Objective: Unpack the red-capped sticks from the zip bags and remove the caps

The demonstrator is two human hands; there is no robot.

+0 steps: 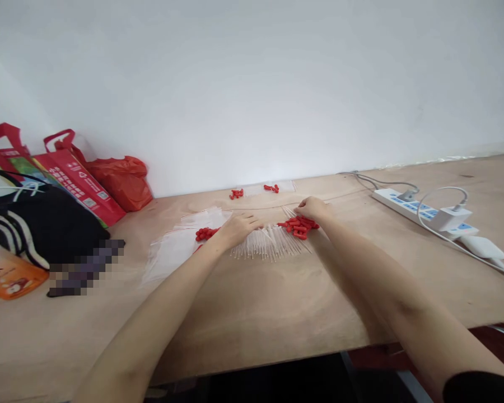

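Note:
A fan of thin white sticks [262, 246] lies spread across the middle of the wooden table. Over its left end rests my left hand [240, 228], palm down, with fingers stretched to the right; its fingertips reach the sticks. My right hand [313, 208] is just behind a heap of small red plastic pieces [299, 226], its thumb and fingers pinched together. A few white sticks [289, 211] point out beside those fingertips, but what the pinch holds is too small to make out. More red pieces [205, 233] lie left of my left hand, on clear plastic bags [172, 246].
Near the wall lie another clear bag [256, 190] and two small groups of red pieces [236, 193]. A power strip [403, 206] with plugged-in chargers and cables is at the right. Shopping bags [79, 182], a red plastic bag [121, 182] and a black bag [63, 224] crowd the left.

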